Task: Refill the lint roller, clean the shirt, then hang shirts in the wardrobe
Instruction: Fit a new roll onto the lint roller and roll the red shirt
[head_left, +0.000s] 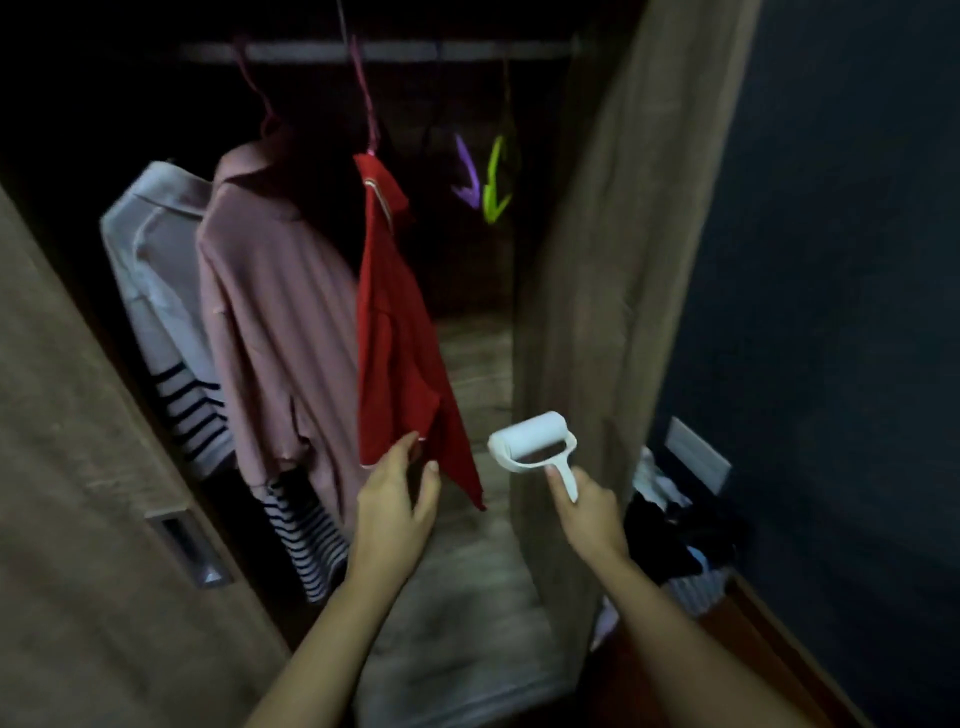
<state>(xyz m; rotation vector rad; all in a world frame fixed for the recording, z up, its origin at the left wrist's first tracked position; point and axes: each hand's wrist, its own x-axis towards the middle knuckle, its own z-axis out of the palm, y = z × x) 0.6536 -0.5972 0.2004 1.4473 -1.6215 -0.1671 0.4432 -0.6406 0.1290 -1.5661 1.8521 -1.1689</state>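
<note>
A red shirt (400, 332) hangs on a pink hanger (363, 98) from the wardrobe rail (384, 52). My left hand (397, 499) is at its lower hem with the fingers spread, touching the cloth but not gripping it. My right hand (589, 512) holds a white lint roller (532, 441) by its handle, roll end up, just right of the red shirt and apart from it. A dusty pink shirt (270, 322) and a white shirt with navy stripes (161, 291) hang to the left.
A purple hanger (467, 174) and a green hanger (496, 179) hang bare at the right of the rail. The wardrobe's sliding door (93, 493) stands at left, its side panel (597, 260) at right. Clothes lie piled (675, 540) on the floor by the dark wall.
</note>
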